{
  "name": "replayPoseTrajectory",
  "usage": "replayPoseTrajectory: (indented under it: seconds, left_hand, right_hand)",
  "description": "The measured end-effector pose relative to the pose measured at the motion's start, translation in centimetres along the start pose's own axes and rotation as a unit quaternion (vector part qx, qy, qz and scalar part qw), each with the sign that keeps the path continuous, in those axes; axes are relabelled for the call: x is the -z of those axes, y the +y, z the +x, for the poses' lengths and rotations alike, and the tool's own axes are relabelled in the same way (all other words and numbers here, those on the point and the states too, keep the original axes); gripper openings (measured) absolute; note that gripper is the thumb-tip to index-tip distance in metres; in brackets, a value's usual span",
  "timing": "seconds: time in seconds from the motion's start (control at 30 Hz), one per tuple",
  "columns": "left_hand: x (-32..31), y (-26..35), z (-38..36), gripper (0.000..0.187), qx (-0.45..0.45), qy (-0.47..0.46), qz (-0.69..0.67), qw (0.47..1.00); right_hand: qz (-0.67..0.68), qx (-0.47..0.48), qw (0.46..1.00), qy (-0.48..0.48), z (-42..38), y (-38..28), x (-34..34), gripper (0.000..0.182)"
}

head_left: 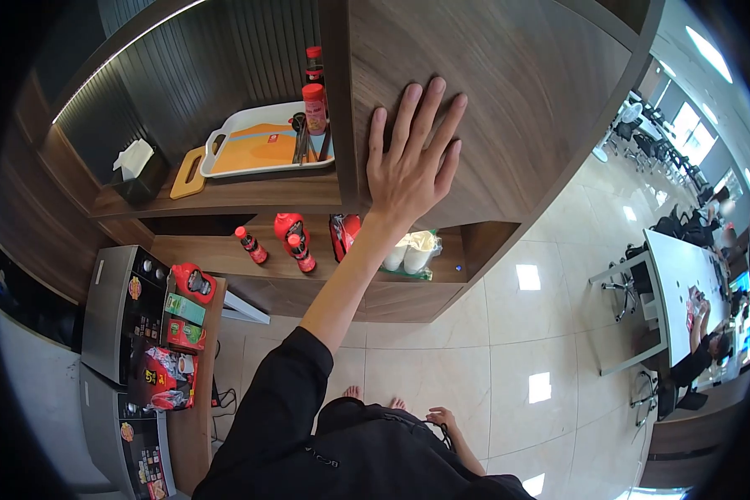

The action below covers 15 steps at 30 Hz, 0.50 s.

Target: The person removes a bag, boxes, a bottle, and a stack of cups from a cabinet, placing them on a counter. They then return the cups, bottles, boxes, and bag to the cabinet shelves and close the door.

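My left hand [407, 171] lies flat with fingers spread against a brown wood-grain cabinet door [508, 92]. It holds nothing. Low at my side hangs my right hand [443, 418], small in view, its fingers loosely apart and nothing visible in them. Left of the door, an open shelf carries a white tray [212, 171] with an orange board [258, 148] in it. A red-capped jar [314, 110] stands at the tray's right end. Below, past my forearm, are small red-labelled bottles [252, 246] and a clear bag with white cups [417, 252].
A black tissue box [140, 182] sits at the shelf's left end. Boxed appliances [112, 308] and red packages [171, 379] stand lower left, beside a wooden edge [200, 425]. On the right, people sit around a white table [683, 275] with chairs on the tiled floor [442, 358].
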<state>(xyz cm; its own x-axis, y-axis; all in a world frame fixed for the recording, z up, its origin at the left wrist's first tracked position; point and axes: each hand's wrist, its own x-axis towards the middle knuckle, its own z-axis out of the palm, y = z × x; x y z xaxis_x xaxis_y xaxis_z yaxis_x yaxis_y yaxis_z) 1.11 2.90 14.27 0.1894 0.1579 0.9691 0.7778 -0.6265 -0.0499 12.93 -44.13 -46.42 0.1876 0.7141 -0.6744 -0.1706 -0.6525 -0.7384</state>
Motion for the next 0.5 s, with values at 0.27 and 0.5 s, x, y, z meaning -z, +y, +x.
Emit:
replayPoseTrajectory:
  seconds: [0.27, 0.5]
  left_hand:
    - [-3.1, -1.9, 0.3, 0.051, -0.017, 0.019, -0.002, 1.0]
    - [-4.9, -2.5, 0.6, 0.05, -0.005, 0.034, -0.002, 0.999]
  right_hand:
    - [-0.032, -0.013, 0.999, 0.0, 1.7, -1.5, 0.2, 0.032]
    - [-0.096, -0.069, 0.993, -0.005, 3.7, -3.7, 0.1, 0.029]
